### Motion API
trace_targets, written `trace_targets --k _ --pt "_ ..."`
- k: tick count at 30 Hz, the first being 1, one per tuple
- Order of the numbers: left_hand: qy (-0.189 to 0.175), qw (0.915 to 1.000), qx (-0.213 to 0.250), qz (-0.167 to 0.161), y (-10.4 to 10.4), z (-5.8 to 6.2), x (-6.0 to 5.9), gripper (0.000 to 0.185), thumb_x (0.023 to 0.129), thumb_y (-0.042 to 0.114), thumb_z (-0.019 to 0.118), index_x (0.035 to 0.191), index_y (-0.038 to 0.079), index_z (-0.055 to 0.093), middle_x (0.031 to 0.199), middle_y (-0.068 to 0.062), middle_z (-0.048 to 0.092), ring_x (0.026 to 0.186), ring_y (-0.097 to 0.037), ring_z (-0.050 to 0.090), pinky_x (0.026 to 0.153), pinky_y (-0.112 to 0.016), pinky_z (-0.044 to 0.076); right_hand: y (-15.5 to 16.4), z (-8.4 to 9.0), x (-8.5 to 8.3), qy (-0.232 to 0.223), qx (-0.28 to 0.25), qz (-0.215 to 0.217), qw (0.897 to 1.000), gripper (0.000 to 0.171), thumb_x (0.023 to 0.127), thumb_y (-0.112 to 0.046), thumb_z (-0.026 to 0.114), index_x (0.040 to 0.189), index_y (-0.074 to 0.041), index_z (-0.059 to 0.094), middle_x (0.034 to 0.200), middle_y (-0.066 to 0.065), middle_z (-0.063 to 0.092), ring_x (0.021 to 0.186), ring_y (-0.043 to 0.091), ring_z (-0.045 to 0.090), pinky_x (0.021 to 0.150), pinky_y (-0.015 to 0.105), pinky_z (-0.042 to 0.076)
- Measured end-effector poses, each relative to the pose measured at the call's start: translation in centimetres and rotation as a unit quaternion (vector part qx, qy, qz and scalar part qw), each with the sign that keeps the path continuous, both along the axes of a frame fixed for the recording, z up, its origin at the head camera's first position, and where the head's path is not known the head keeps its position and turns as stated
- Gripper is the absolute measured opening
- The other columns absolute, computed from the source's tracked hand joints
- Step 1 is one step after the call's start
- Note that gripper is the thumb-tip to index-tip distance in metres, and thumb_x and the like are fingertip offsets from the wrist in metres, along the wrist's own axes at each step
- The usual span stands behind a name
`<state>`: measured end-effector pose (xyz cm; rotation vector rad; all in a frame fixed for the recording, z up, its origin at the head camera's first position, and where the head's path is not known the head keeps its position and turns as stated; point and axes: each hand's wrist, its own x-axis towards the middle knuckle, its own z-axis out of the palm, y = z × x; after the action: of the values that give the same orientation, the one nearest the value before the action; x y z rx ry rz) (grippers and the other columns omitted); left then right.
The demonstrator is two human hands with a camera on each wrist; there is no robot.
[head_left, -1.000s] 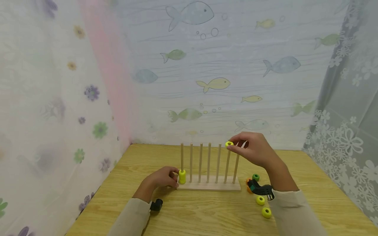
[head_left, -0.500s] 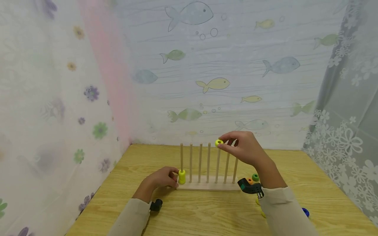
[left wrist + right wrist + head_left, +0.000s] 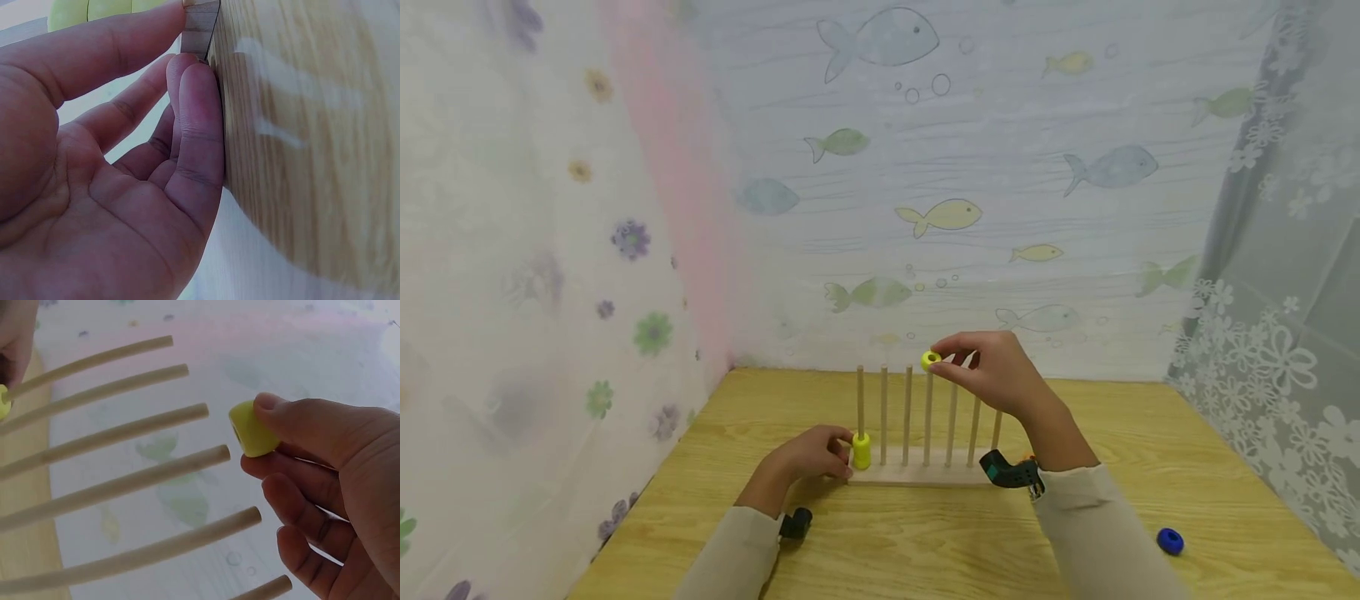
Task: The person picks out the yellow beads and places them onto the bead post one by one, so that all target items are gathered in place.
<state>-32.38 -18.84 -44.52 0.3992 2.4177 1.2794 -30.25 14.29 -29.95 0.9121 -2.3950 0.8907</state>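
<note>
While the left hand (image 3: 808, 454) is bracing the wooden peg rack (image 3: 917, 477) with relaxed fingers beside the stacked yellow rings (image 3: 861, 450), the right hand (image 3: 992, 371) is pinching a yellow ring (image 3: 930, 360) just above the fourth upright peg (image 3: 928, 421), hole facing the peg tips.

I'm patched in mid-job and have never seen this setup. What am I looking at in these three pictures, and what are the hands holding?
There is no machine here: a person works with two bare hands. The wide picture comes from a camera on the head; the two close-ups come from cameras strapped to each wrist.

On the wooden table stands a peg rack with seven upright dowels. The leftmost dowel carries yellow rings. The left hand rests against that end of the rack with straight fingers. The right hand pinches a yellow ring up by the dowel tips, not yet on one. A blue ring lies loose on the table's right.
</note>
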Motion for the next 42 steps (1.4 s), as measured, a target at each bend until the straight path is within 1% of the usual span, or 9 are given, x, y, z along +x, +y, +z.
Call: trace_targets --k 5,11,18,22,27,37,42 --pt "-0.002 1.0000 0.002 0.005 0.0 -0.1 0.0 0.058 0.088 0.005 0.080 0.140 0.000 0.055 0.103 -0.011 0.065 0.080 -0.020 0.058 0.068 -0.032 0.049 -0.6 -0.1 -0.2 0.004 -0.007 0.001 1.000 0.021 0.094 -0.033 0.078 0.112 -0.023 0.081 0.100 -0.009 0.077 0.081 0.005 0.066 0.071 0.029 0.055" --pt "-0.005 0.9999 0.007 0.007 0.2 -0.1 0.2 0.058 0.088 0.005 0.080 0.140 0.000 0.055 0.103 -0.012 0.064 0.079 -0.020 0.057 0.067 -0.032 0.048 -1.4 -0.1 -0.3 0.010 -0.011 0.005 1.000 0.022 0.093 -0.031 0.080 0.113 -0.022 0.081 0.099 -0.008 0.078 0.079 0.006 0.066 0.068 0.027 0.056" --pt "-0.005 0.9999 0.013 0.006 0.2 0.0 0.3 0.057 0.088 0.003 0.079 0.139 -0.001 0.055 0.101 -0.013 0.064 0.078 -0.019 0.056 0.067 -0.032 0.048 -2.6 0.0 -0.5 -0.008 -0.020 0.007 1.000 0.022 0.094 -0.029 0.078 0.114 -0.021 0.081 0.098 -0.005 0.078 0.077 0.012 0.067 0.066 0.027 0.056" --pt "-0.001 0.9999 0.012 0.003 0.2 -0.1 0.2 0.055 0.088 0.002 0.079 0.137 -0.001 0.056 0.100 -0.013 0.064 0.077 -0.019 0.056 0.066 -0.032 0.048 -3.4 -0.1 -0.5 -0.015 -0.026 0.005 1.000 0.022 0.094 -0.030 0.078 0.114 -0.020 0.081 0.100 -0.005 0.078 0.080 0.010 0.066 0.068 0.027 0.056" --pt "-0.001 0.9999 0.012 0.003 0.2 -0.1 0.1 0.053 0.088 0.003 0.079 0.137 -0.001 0.057 0.101 -0.012 0.064 0.077 -0.019 0.057 0.066 -0.032 0.048 -4.2 -0.1 -0.6 -0.010 -0.027 0.003 1.000 0.022 0.094 -0.029 0.079 0.113 -0.019 0.082 0.101 -0.005 0.079 0.080 0.008 0.065 0.068 0.027 0.055" --pt "0.001 0.9999 0.010 -0.001 0.1 -0.1 -0.1 0.054 0.088 0.003 0.079 0.137 -0.001 0.056 0.099 -0.011 0.064 0.078 -0.018 0.056 0.068 -0.031 0.048 -5.7 -0.3 -1.1 -0.013 -0.021 0.009 1.000 0.021 0.095 -0.033 0.077 0.112 -0.022 0.082 0.103 -0.007 0.079 0.082 0.005 0.066 0.071 0.028 0.055" --pt "0.002 1.0000 0.006 0.000 0.0 -0.1 -0.2 0.053 0.087 0.004 0.080 0.136 -0.001 0.057 0.098 -0.011 0.064 0.077 -0.018 0.056 0.068 -0.031 0.048 -6.5 -0.4 -1.0 -0.014 -0.018 0.015 1.000 0.020 0.095 -0.032 0.077 0.112 -0.022 0.082 0.103 -0.007 0.079 0.083 0.004 0.066 0.075 0.031 0.055"
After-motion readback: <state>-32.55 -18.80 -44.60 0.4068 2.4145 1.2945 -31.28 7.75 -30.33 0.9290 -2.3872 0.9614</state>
